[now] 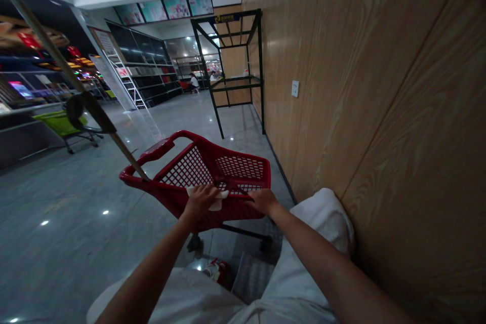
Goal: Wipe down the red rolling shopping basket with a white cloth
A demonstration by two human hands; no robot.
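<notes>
A red plastic shopping cart (182,185) with a lattice basket stands in front of me, its handle toward the left. My left hand (202,198) is closed over a white cloth (217,202), pressing it on the cart's near rim. Farther right along that rim, my right hand (264,200) grips the edge with fingers curled over it. Dark thin items, too unclear to name, lie inside the basket near the hands. A long pole (127,154) leans across the cart's handle end.
Close on my right runs a wood-panelled wall (341,86) with a socket (295,88). A dark metal frame (261,71) stands ahead against it. Leftward are a green cart (63,122), a white ladder (131,86) and shelves (155,73). A person (194,82) is far back.
</notes>
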